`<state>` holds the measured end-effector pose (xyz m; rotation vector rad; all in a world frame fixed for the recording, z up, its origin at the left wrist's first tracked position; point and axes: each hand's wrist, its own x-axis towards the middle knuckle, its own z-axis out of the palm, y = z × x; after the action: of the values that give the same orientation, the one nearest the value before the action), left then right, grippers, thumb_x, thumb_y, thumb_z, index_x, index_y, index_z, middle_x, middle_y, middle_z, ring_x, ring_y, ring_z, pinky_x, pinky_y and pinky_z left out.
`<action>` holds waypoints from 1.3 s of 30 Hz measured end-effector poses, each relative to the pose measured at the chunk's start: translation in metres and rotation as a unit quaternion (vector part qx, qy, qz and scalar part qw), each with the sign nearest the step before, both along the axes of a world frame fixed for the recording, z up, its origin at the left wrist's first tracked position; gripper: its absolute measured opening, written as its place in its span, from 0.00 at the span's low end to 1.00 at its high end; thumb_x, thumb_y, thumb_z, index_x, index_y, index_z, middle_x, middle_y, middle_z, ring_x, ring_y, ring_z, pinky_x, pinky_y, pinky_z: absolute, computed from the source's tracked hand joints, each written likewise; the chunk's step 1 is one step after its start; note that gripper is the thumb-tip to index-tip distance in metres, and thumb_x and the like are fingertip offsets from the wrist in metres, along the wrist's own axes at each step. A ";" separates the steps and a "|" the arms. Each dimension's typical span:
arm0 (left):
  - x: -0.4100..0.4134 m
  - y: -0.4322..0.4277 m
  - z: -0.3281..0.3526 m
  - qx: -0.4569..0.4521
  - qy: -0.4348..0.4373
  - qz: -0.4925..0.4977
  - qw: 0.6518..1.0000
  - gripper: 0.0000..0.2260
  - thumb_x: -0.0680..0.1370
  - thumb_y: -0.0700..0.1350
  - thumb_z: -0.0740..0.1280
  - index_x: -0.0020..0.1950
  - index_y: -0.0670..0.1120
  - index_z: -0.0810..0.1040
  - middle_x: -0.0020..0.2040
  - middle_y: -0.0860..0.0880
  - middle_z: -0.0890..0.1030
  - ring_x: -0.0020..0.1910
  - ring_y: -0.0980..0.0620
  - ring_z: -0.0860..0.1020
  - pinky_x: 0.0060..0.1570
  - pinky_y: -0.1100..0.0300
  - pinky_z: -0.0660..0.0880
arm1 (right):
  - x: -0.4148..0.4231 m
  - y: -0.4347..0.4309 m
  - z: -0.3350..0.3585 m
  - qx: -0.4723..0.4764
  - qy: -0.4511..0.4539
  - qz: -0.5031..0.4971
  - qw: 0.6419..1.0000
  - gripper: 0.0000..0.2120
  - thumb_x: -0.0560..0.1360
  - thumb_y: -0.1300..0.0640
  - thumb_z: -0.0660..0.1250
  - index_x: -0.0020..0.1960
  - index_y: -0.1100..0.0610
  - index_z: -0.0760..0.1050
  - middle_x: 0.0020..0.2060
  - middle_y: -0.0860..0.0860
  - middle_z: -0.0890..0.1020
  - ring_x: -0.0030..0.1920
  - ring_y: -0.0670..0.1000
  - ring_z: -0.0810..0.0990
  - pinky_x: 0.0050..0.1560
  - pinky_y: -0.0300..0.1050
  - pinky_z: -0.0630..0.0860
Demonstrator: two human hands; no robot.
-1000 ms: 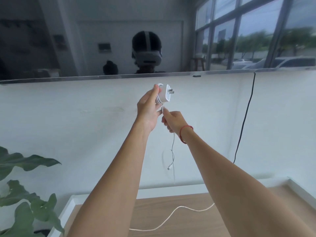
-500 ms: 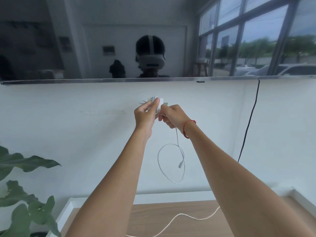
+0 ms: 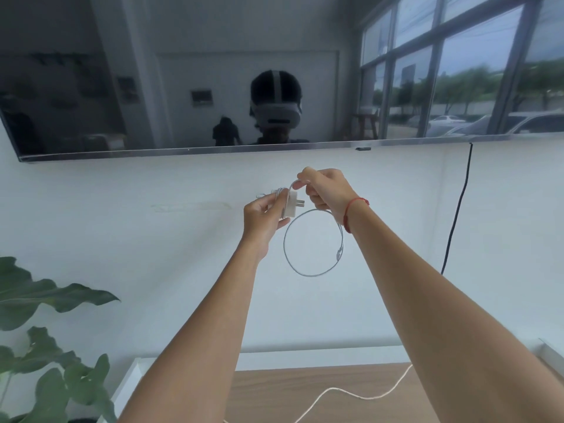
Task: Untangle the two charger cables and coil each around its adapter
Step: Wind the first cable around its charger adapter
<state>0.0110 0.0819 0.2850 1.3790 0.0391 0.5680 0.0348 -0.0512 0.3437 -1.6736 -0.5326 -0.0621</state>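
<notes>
Left hand (image 3: pixel 262 216) grips the white adapter (image 3: pixel 291 204) while the right hand (image 3: pixel 325 190) pinches its cable (image 3: pixel 305 271). One loop remains unwound. Judging by this, the second cable (image 3: pixel 345 392) on the table (image 3: pixel 274 389) awaits coiling.

The left hand's (image 3: pixel 262 218) fingers cover much of the white adapter (image 3: pixel 292 206), and the cable (image 3: pixel 284 248) turns wound on it blur into a smear. The right hand (image 3: pixel 326 190) hides the stretch it pinches. The loop's connector (image 3: pixel 338 254) is too small to tell its type. On the tabletop (image 3: pixel 274 389), the second cable (image 3: pixel 335 389) slips behind the right forearm near the far edge, and the bottom edge cuts off its near end.
</notes>
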 end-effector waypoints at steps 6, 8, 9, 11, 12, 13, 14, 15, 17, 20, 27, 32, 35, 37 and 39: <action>-0.004 -0.003 0.001 -0.010 0.014 -0.050 0.999 0.14 0.73 0.54 0.73 0.48 0.44 0.83 0.56 0.42 0.81 0.53 0.48 0.82 0.47 0.56 0.82 | 0.003 0.002 -0.002 -0.013 -0.023 0.011 1.000 0.14 0.78 0.50 0.64 0.41 0.57 0.82 0.28 0.49 0.67 0.26 0.47 0.62 0.26 0.36 0.63; -0.005 -0.005 0.002 0.004 0.006 -0.056 0.998 0.14 0.73 0.51 0.74 0.50 0.41 0.83 0.56 0.39 0.81 0.52 0.48 0.82 0.47 0.56 0.82 | 0.004 0.001 -0.004 -0.011 -0.042 -0.003 0.999 0.14 0.78 0.49 0.64 0.40 0.54 0.82 0.30 0.51 0.67 0.28 0.48 0.63 0.28 0.37 0.65; -0.005 -0.006 0.003 0.006 0.006 -0.055 0.998 0.14 0.74 0.51 0.73 0.51 0.41 0.82 0.56 0.40 0.81 0.51 0.48 0.82 0.49 0.55 0.82 | 0.005 0.001 -0.005 -0.011 -0.049 -0.016 0.999 0.14 0.78 0.48 0.65 0.40 0.54 0.82 0.29 0.51 0.69 0.28 0.48 0.64 0.29 0.38 0.66; -0.006 -0.008 0.006 0.009 0.010 -0.055 0.998 0.11 0.75 0.51 0.71 0.50 0.44 0.83 0.52 0.43 0.83 0.50 0.50 0.81 0.52 0.54 0.81 | 0.008 -0.002 -0.008 0.001 -0.057 -0.050 0.997 0.13 0.77 0.48 0.66 0.42 0.57 0.83 0.27 0.45 0.73 0.27 0.45 0.68 0.31 0.36 0.68; -0.008 -0.009 0.007 0.014 0.013 -0.058 0.998 0.10 0.76 0.52 0.71 0.48 0.46 0.83 0.50 0.47 0.83 0.50 0.51 0.81 0.53 0.54 0.81 | 0.009 -0.002 -0.011 0.016 -0.058 -0.065 0.996 0.13 0.77 0.49 0.67 0.43 0.58 0.82 0.27 0.43 0.75 0.26 0.42 0.70 0.31 0.35 0.69; -0.009 -0.010 0.009 0.019 0.015 -0.063 0.998 0.08 0.76 0.52 0.70 0.47 0.48 0.83 0.47 0.50 0.83 0.49 0.51 0.80 0.54 0.53 0.80 | 0.011 -0.003 -0.015 0.033 -0.058 -0.077 0.995 0.13 0.76 0.49 0.68 0.43 0.59 0.82 0.27 0.42 0.76 0.25 0.39 0.72 0.32 0.33 0.69; -0.009 -0.012 0.011 0.020 0.013 -0.068 0.997 0.08 0.76 0.53 0.70 0.46 0.49 0.83 0.46 0.52 0.83 0.48 0.51 0.80 0.55 0.53 0.80 | 0.011 -0.003 -0.020 0.052 -0.054 -0.084 0.994 0.14 0.76 0.49 0.68 0.41 0.60 0.82 0.27 0.43 0.77 0.25 0.37 0.72 0.33 0.33 0.69; -0.009 -0.013 0.013 0.017 0.013 -0.074 0.997 0.08 0.77 0.53 0.69 0.46 0.50 0.83 0.45 0.54 0.83 0.49 0.51 0.81 0.56 0.52 0.79 | 0.011 -0.003 -0.024 0.071 -0.047 -0.090 0.992 0.15 0.75 0.48 0.68 0.39 0.59 0.81 0.27 0.44 0.77 0.26 0.38 0.73 0.33 0.33 0.69; -0.010 -0.015 0.016 0.006 0.012 -0.086 0.996 0.08 0.77 0.53 0.69 0.47 0.50 0.82 0.44 0.55 0.83 0.50 0.49 0.81 0.57 0.51 0.79 | 0.012 -0.003 -0.030 0.103 -0.029 -0.105 0.989 0.17 0.75 0.47 0.68 0.34 0.58 0.78 0.27 0.46 0.75 0.29 0.43 0.73 0.35 0.37 0.70; -0.011 -0.019 0.023 -0.021 0.007 -0.110 0.994 0.09 0.77 0.53 0.68 0.46 0.49 0.82 0.46 0.50 0.83 0.51 0.47 0.82 0.59 0.48 0.77 | 0.013 -0.004 -0.029 0.129 -0.012 -0.120 0.984 0.22 0.76 0.46 0.67 0.27 0.56 0.70 0.24 0.48 0.69 0.29 0.49 0.67 0.32 0.41 0.68; -0.012 -0.032 0.027 -0.092 -0.030 -0.154 0.983 0.11 0.79 0.53 0.64 0.48 0.47 0.80 0.54 0.45 0.82 0.58 0.45 0.80 0.59 0.54 0.75 | 0.017 -0.006 -0.038 0.111 -0.023 -0.142 0.983 0.25 0.78 0.44 0.62 0.26 0.55 0.68 0.27 0.53 0.68 0.29 0.51 0.65 0.35 0.42 0.66; -0.009 -0.036 0.046 -0.100 -0.044 -0.136 0.985 0.10 0.79 0.55 0.64 0.46 0.50 0.79 0.56 0.47 0.81 0.61 0.46 0.78 0.63 0.50 0.70 | 0.023 -0.010 -0.067 -0.008 0.026 -0.153 0.988 0.23 0.80 0.46 0.58 0.29 0.55 0.75 0.27 0.49 0.73 0.27 0.49 0.69 0.32 0.40 0.67; -0.004 -0.039 0.052 -0.096 -0.041 -0.110 0.988 0.09 0.78 0.54 0.67 0.48 0.50 0.79 0.56 0.45 0.82 0.58 0.43 0.80 0.60 0.45 0.75 | 0.015 -0.007 -0.067 -0.053 0.081 -0.069 0.993 0.22 0.80 0.48 0.58 0.32 0.57 0.73 0.28 0.50 0.71 0.25 0.48 0.65 0.27 0.38 0.63; 0.000 -0.042 0.048 -0.114 -0.057 -0.098 0.987 0.08 0.77 0.51 0.69 0.50 0.46 0.79 0.56 0.42 0.81 0.57 0.42 0.81 0.55 0.45 0.79 | 0.008 -0.004 -0.055 -0.120 0.077 -0.009 0.990 0.20 0.80 0.50 0.57 0.33 0.57 0.73 0.27 0.49 0.70 0.24 0.47 0.63 0.25 0.37 0.61; 0.004 -0.044 0.040 -0.105 -0.072 -0.064 0.990 0.11 0.76 0.49 0.71 0.53 0.42 0.80 0.56 0.40 0.81 0.54 0.43 0.81 0.48 0.50 0.82 | 0.002 -0.003 -0.045 -0.173 0.066 0.037 0.982 0.17 0.78 0.53 0.57 0.34 0.57 0.72 0.27 0.49 0.69 0.24 0.47 0.62 0.24 0.36 0.59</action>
<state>0.0150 0.0384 0.3255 1.1240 -0.1036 0.5386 0.0373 -0.0544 0.2985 -1.9773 -0.5257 0.2059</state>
